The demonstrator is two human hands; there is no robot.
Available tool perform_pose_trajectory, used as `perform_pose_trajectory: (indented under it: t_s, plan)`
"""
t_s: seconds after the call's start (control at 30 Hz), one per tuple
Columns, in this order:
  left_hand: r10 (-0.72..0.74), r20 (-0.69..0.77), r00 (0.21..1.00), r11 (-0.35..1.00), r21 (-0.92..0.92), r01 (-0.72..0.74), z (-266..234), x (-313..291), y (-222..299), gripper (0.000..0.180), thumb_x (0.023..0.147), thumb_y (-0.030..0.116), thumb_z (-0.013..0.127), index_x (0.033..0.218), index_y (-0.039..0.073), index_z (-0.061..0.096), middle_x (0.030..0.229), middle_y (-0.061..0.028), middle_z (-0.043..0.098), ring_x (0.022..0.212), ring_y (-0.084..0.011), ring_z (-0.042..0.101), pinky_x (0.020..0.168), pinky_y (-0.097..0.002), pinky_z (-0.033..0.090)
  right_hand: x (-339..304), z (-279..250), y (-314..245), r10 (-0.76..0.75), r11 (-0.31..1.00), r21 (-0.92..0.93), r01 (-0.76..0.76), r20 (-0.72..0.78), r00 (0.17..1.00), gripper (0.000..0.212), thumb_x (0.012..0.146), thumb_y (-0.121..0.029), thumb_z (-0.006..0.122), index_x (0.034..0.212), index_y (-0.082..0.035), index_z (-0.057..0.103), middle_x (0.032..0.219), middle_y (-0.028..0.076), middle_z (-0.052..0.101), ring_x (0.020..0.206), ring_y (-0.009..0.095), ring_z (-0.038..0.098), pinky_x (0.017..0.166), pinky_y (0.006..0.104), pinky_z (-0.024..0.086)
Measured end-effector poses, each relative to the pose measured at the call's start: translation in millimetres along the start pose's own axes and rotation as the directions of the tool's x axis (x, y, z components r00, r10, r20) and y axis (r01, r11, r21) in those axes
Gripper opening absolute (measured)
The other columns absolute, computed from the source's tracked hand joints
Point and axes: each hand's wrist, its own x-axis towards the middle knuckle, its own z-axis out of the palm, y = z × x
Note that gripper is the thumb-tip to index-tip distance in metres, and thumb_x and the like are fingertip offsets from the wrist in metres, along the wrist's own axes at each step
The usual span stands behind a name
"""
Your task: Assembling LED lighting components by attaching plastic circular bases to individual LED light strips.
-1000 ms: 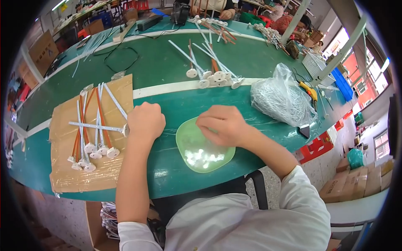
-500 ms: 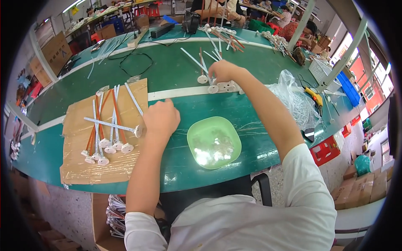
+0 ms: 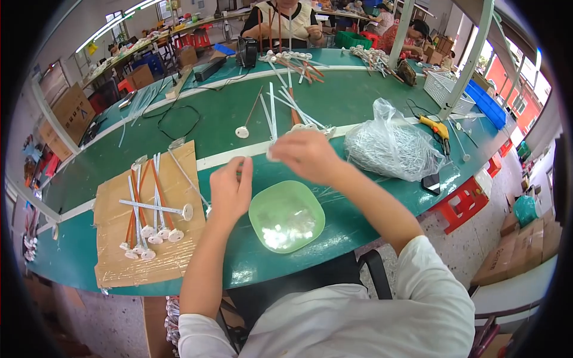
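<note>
My right hand is pinched on a white round-based strip piece; its disc shows at the fingertips and pale strips rise above it. My left hand is closed beside it, left of the green bowl, with its fingertips close to the disc; whatever they hold, if anything, is hidden. Small clear pieces lie in the bowl. White and brown strips with round white bases lie on a cardboard sheet at left. Behind my right hand, a white holder is partly hidden among upright and leaning strips.
A clear plastic bag of thin white strips lies to the right, near a yellow glue gun and a dark phone-like object. One brown stick with a white disc stands farther back. Across the bench sits another person.
My right hand has drawn back from the holder toward my left hand, bringing the disc piece. My left hand has turned, thumb and finger now pointing up. The view has shifted.
</note>
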Motion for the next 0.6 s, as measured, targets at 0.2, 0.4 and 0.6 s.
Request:
perform_pose_trajectory:
  t_s: [0.2,0.4,0.6]
  plan:
    - [-0.04,0.343,0.939,0.759,-0.6,0.251,14,-12,10,0.028,0.105,0.02,0.055,0.112,-0.004,0.068,0.089,-0.0054,0.069,0.084,-0.0117,0.065,0.076,-0.0272,0.052,-16,2,-32,-0.099,0.988,0.099,0.121,-0.2,0.975,0.025,0.07,0.003,0.075,0.093,-0.004,0.073,0.098,0.007,0.075,0.081,0.026,0.069,0.069,0.0356,0.056]
    - [-0.068,0.407,0.911,0.498,-0.778,0.385,26,-20,18,0.031,0.105,0.014,0.055,0.129,-0.004,0.062,0.11,-0.0087,0.071,0.097,-0.0141,0.066,0.088,-0.0277,0.052,-24,2,-39,-0.032,0.995,0.083,0.057,-0.275,0.961,0.028,0.065,0.006,0.076,0.091,-0.004,0.073,0.097,0.007,0.075,0.084,0.026,0.07,0.07,0.0337,0.056]
    - [-0.011,0.425,0.905,0.523,-0.769,0.368,23,-22,17,0.038,0.104,0.009,0.056,0.139,-0.005,0.055,0.125,-0.0125,0.067,0.112,-0.0178,0.066,0.098,-0.0313,0.052,-31,16,-38,0.015,0.991,0.132,0.027,-0.31,0.951,0.031,0.064,0.011,0.074,0.091,-0.004,0.073,0.096,0.008,0.075,0.086,0.027,0.071,0.073,0.0342,0.058]
